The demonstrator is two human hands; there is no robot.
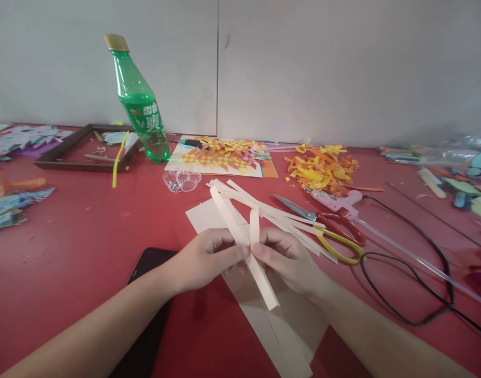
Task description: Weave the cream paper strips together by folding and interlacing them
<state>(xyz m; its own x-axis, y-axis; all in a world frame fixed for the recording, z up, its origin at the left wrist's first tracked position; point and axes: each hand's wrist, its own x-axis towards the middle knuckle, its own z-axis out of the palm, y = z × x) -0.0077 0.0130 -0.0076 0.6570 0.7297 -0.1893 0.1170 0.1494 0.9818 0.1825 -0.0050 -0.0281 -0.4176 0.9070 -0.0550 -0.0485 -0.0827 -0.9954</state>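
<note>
Pinched between the thumb and fingers of my left hand (211, 257) is a long cream paper strip (229, 214), slanting from upper left to lower right. My right hand (289, 260) grips a strip end (255, 224) that stands up and curls over at the top, thumb against the long strip. Whether the two are one folded strip I cannot tell. Both thumbs nearly meet above a cream paper sheet (279, 338) on the red table. Just beyond my hands lie several loose cream strips (289, 223). Scissors (344, 231) with red and yellow handles rest to the right, partly under strip ends.
A pink glue gun (338, 202) with a black cord (405, 320) lies at the right. Yellow and orange paper scraps (322, 168) are piled behind. A green bottle (140, 110) stands by a brown frame (67, 148). A black phone (149, 320) lies under my left forearm.
</note>
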